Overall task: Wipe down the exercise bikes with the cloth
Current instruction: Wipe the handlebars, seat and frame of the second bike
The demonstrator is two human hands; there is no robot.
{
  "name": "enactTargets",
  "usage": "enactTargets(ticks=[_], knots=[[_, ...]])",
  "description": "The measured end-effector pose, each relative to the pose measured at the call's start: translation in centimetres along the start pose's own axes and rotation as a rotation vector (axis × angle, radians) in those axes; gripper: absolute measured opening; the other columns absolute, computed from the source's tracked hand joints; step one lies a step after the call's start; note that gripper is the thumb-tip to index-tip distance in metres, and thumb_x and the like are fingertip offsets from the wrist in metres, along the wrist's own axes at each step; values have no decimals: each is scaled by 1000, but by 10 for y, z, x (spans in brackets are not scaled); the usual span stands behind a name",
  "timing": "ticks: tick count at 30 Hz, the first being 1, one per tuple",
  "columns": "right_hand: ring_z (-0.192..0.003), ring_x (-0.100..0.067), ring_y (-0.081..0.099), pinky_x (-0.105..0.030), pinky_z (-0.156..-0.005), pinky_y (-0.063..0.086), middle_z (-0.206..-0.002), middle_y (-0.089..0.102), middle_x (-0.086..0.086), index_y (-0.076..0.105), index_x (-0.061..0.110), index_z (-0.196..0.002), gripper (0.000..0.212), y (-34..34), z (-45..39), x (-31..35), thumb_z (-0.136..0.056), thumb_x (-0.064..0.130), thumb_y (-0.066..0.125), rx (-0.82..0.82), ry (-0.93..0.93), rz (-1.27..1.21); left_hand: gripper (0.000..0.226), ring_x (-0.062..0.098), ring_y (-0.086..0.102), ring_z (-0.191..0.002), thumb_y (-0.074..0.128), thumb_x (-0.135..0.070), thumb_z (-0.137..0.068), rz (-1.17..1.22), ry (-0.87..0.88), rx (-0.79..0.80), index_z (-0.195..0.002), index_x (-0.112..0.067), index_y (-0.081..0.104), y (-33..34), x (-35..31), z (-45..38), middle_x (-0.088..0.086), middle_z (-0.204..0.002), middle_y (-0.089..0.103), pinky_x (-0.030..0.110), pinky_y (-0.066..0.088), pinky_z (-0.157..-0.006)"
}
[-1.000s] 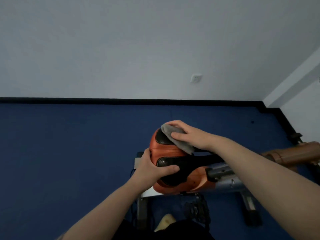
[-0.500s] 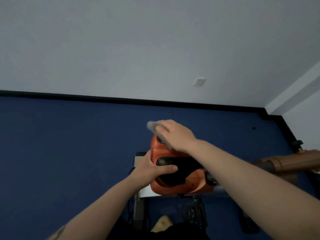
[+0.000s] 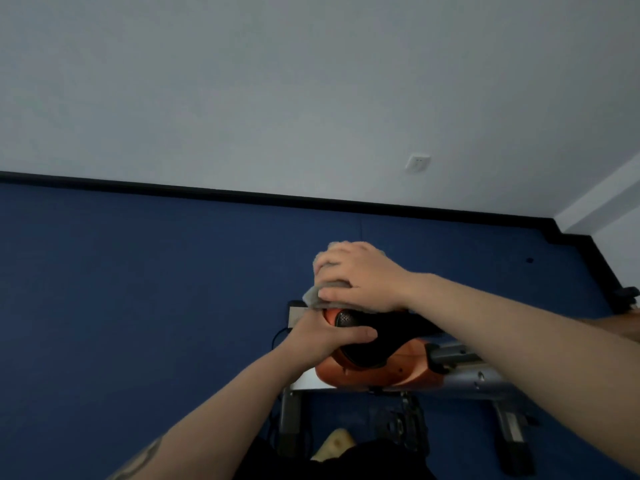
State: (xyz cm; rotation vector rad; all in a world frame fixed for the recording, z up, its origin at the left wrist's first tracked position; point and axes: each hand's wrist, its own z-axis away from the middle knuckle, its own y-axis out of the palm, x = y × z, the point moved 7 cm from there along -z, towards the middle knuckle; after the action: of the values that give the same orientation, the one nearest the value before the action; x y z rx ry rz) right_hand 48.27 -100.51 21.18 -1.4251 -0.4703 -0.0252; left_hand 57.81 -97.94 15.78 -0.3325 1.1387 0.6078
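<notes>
Hands at work on an orange-and-black exercise bike housing (image 3: 374,368): right hand (image 3: 360,275) clutches a grey cloth (image 3: 311,294) atop it, left hand (image 3: 329,337) grips its side.

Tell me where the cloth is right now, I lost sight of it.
In the head view the grey cloth sits right of centre, bunched under the right hand on the far end of the orange bike seat, just above the left hand.

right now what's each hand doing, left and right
Left hand: holds the orange bike saddle, thumb curled over its top.
Right hand: grips the grey cloth, pressing it on the saddle's far end.
</notes>
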Motion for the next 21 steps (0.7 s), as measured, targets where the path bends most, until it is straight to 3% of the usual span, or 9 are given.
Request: enactTargets(ticks=[4, 6, 9, 10, 13, 15, 17, 19, 21], knots=[[-103, -14, 59, -34, -82, 46, -99, 67, 15, 71, 33, -95, 35, 0, -14, -44, -93, 55, 43, -5, 594, -288, 41, 8, 72, -89, 85, -14, -75, 38, -45, 65, -108, -25, 64, 4, 4, -2, -8, -95, 76, 16, 55, -70], [-100, -14, 57, -35, -80, 45, -95, 65, 16, 71, 36, -86, 36, 0, -17, -24, -87, 55, 40, -33, 438, -84, 45, 9, 72, -94, 86, -16, -73, 24, -44, 45, -112, -25, 63, 2, 4, 0, -5, -100, 76, 20, 56, -76], [-109, -11, 48, -34, -93, 34, -111, 60, 16, 71, 35, -94, 35, 2, -1, 7, -91, 55, 43, -50, 21, 32, 52, 11, 68, -103, 87, -15, -72, -7, 7, -10, -118, -22, 63, -1, -1, 0, -3, -108, 73, 28, 56, -88], [-112, -11, 48, -34, -95, 35, -115, 60, 15, 71, 33, -99, 35, -1, -1, -2, -94, 54, 44, -24, 49, -45, 49, 10, 70, -100, 87, -14, -73, 0, 6, 1, -115, -22, 64, -1, -1, -2, -2, -106, 74, 26, 57, -84], [-112, -17, 55, -39, -90, 44, -116, 63, 8, 68, 28, -105, 41, -1, -5, -47, -98, 55, 37, -44, 544, -336, 41, 11, 72, -92, 85, -15, -74, 27, -35, 68, -109, -24, 65, 4, 1, -1, -4, -100, 76, 19, 56, -73], [-115, -21, 54, -39, -87, 43, -122, 61, 5, 64, 31, -112, 42, 3, 0, -48, -98, 55, 32, -68, 651, -234, 55, 11, 72, -95, 88, -18, -71, 31, -47, 61, -118, -23, 60, 4, 5, -1, -1, -105, 75, 22, 57, -77], [-131, -21, 40, -41, -102, 36, -141, 47, 6, 54, 39, -130, 39, 4, 12, -22, -99, 52, 33, -133, 422, -44, 82, 3, 68, -100, 92, -30, -61, -13, -39, -9, -128, -29, 46, -2, 8, -1, -3, -116, 68, 22, 56, -83], [-144, -14, 22, -36, -110, 24, -156, 27, 12, 36, 46, -144, 45, 5, 36, -8, -100, 51, 36, -140, 219, -38, 115, -2, 54, -120, 92, -47, -48, -106, 29, -85, -141, -40, 24, -9, 5, -1, -5, -139, 48, 27, 51, -98], [-140, -13, 32, -34, -105, 32, -156, 27, 13, 22, 50, -147, 47, 4, 67, -31, -101, 52, 32, -135, 396, -176, 143, 7, 26, -144, 88, -61, -43, -239, 74, -121, -149, -49, -7, -14, 2, -3, -11, -158, 16, 43, 35, -115]])
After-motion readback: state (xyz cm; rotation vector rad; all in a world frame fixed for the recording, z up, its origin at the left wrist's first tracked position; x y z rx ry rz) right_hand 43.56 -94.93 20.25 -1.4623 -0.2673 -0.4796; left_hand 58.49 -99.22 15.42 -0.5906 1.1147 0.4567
